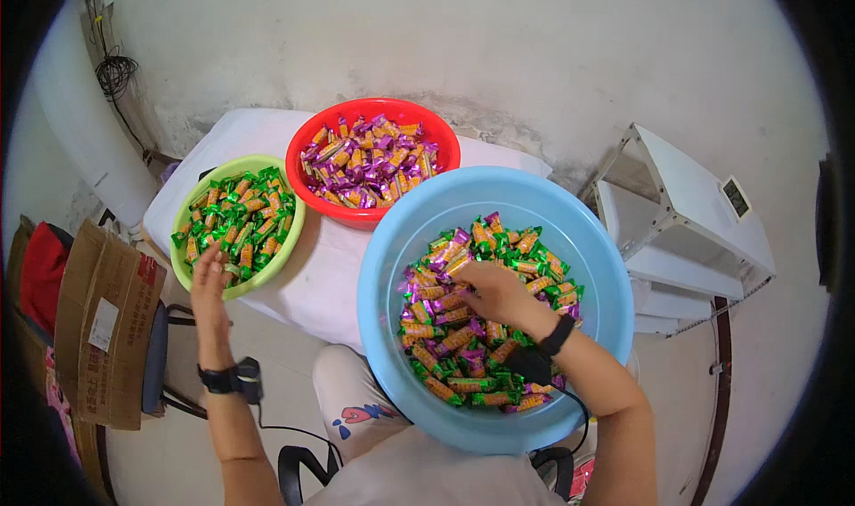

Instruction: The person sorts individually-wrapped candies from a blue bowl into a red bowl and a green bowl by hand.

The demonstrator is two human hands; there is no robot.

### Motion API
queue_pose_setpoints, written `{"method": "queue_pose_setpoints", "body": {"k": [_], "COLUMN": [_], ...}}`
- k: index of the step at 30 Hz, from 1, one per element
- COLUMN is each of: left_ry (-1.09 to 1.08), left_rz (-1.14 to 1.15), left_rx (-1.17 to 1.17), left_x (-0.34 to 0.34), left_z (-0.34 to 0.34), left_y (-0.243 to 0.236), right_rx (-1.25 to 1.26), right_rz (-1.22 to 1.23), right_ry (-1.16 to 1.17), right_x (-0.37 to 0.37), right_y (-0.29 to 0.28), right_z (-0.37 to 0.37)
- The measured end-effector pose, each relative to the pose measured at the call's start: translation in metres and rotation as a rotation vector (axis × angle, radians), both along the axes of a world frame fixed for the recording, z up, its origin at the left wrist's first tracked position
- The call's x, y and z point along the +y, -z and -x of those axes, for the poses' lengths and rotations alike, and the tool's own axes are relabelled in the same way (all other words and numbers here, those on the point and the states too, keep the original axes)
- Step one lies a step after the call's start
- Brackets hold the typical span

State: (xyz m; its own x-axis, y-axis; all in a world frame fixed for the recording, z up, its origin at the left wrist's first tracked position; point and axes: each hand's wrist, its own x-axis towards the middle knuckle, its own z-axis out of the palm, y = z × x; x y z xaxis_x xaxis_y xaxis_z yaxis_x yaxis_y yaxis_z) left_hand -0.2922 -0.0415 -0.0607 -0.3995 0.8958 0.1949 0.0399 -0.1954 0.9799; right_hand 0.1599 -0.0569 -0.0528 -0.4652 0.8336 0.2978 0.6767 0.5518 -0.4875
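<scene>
Candies (472, 328) — mixed green and purple wrapped — fill the big blue basin (401, 239) on the person's lap, head view. Right hand (499, 294) is down in the pile, fingers curled around a purple-wrapped piece near the basin's far side. Left hand (207, 283) hangs flat and loose, grasping nothing, at the near rim of the green bowl (191, 279) holding green-wrapped candies. Red bowl (374, 110) behind holds purple ones — both bowls sit on a white-covered table (329, 257). Black bands on both wrists. Cardboard box (102, 328) stands far left.
</scene>
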Motion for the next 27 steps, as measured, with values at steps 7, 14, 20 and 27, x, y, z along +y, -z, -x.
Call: {"method": "queue_pose_setpoints", "body": {"k": [7,14,20,27], "left_ry": [0.279,0.423,0.334,0.230], "left_rz": [0.029,0.033,-0.358,-0.255], "left_rx": [-0.097,-0.034,0.526,0.394], "left_x": [-0.044,-0.063,-0.084,-0.054], "left_z": [-0.108,-0.137,-0.173,-0.154], "left_y": [-0.008,-0.018,-0.050,-0.034], "right_rx": [-0.109,0.085,1.046,0.862], "right_rz": [-0.129,0.160,0.950,0.796], "right_ry": [-0.318,-0.201,-0.086,-0.245], "right_x": [-0.003,-0.011,-0.020,-0.034], "right_y": [0.021,0.025,-0.047,-0.038], "right_z": [0.053,0.060,0.069,0.078]}}
